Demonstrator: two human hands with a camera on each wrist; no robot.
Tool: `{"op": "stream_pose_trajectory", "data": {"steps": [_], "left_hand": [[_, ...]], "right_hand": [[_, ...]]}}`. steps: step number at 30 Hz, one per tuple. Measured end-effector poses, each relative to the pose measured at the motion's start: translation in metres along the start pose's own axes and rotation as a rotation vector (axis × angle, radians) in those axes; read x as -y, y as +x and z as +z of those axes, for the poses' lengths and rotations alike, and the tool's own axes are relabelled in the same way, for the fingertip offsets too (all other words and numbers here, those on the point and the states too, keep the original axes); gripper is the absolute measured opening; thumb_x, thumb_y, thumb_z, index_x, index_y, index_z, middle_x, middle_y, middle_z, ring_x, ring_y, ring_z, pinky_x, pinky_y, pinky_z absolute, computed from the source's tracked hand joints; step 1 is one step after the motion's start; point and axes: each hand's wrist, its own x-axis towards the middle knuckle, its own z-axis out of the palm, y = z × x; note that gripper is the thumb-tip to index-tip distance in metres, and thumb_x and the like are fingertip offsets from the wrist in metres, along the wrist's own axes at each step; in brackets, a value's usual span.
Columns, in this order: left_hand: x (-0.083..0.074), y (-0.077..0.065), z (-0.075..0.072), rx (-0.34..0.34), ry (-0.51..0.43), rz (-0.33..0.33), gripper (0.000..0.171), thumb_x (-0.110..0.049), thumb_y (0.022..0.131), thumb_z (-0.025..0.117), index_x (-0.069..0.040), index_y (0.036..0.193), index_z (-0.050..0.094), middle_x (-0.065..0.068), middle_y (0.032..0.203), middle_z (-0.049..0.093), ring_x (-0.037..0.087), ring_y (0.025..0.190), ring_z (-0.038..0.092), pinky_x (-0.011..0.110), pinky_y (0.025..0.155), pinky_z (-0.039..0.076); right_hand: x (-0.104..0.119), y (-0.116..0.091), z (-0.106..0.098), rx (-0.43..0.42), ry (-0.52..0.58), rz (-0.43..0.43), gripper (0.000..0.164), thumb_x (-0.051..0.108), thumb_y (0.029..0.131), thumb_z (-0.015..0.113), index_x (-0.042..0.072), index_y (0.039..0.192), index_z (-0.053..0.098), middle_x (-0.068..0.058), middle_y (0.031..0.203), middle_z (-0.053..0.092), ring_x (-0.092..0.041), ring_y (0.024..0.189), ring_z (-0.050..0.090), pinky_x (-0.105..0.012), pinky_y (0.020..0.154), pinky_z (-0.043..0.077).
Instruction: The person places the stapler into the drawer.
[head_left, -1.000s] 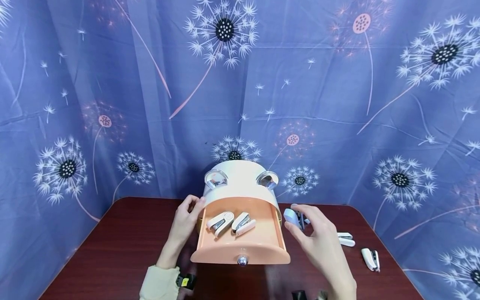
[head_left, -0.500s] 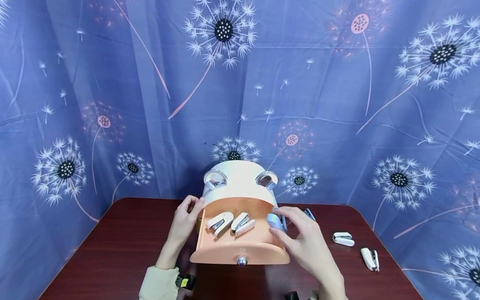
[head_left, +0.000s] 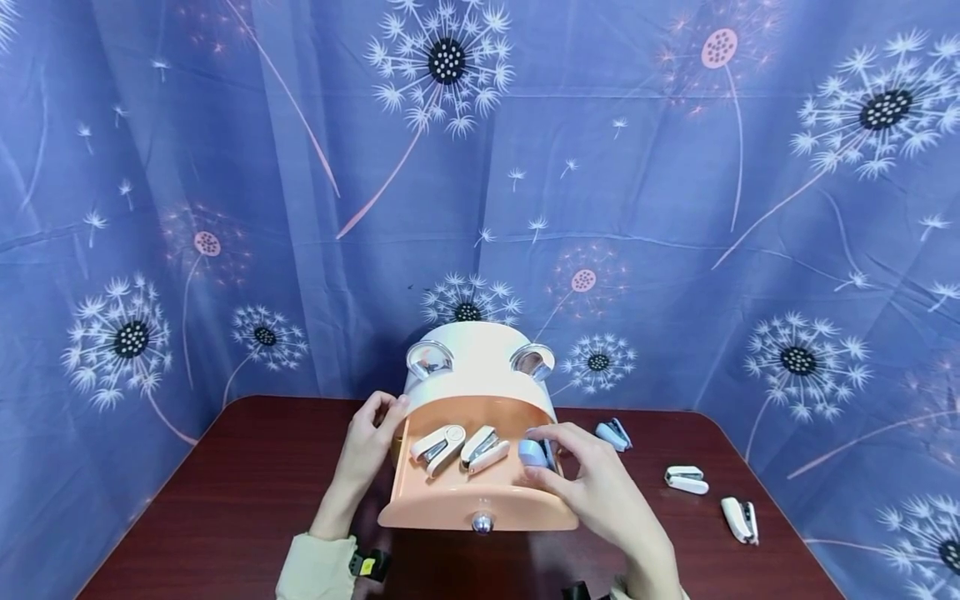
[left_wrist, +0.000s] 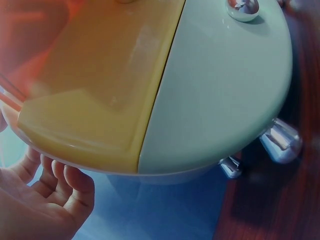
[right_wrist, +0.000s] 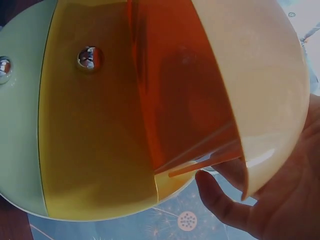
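A pale blue mini stapler [head_left: 533,453] is pinched in my right hand [head_left: 592,475], low inside the right part of the pulled-out peach drawer [head_left: 480,508]. To its left in the drawer lie two white staplers, one with a round button [head_left: 439,448] and another [head_left: 484,450]. The drawer belongs to a small white cabinet [head_left: 480,358] with two silver ear-like pieces. My left hand [head_left: 373,433] touches the cabinet's left side with its fingertips. In the right wrist view the drawer front [right_wrist: 260,75] hides the held stapler and part of my right hand.
Right of the cabinet on the dark red table [head_left: 262,500] lie another blue stapler [head_left: 614,434] and two white ones, one nearer [head_left: 741,520] and one farther [head_left: 686,479]. A yellow drawer [left_wrist: 100,115] and a green drawer [left_wrist: 225,90] sit shut below. A blue curtain hangs behind.
My right hand has carried the blue stapler leftward from beside the cabinet into the drawer, uncovering another blue stapler on the table. My left hand has stayed at the cabinet's side.
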Motion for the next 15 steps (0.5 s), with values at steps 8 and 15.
{"op": "stream_pose_trajectory", "data": {"steps": [8,15], "left_hand": [[0.001,0.000,0.000,0.004,-0.013,-0.005,0.018,-0.016,0.096,0.062,0.000,0.089,0.058,0.002,0.073,0.050,0.011,0.067,0.046,0.023,0.061,0.038],[0.000,0.000,-0.001,0.002,-0.014,-0.003,0.018,-0.015,0.096,0.062,0.001,0.089,0.058,0.003,0.074,0.050,0.011,0.069,0.046,0.023,0.063,0.038]], "right_hand": [[0.002,0.012,-0.005,0.187,0.009,0.016,0.029,0.024,0.085,0.078,0.026,0.112,0.067,0.014,0.088,0.060,-0.008,0.072,0.053,-0.027,0.065,0.046],[0.007,0.030,-0.005,0.395,-0.116,-0.032,0.026,0.024,0.089,0.074,0.019,0.114,0.068,0.013,0.106,0.064,-0.006,0.087,0.056,-0.030,0.076,0.047]]}}
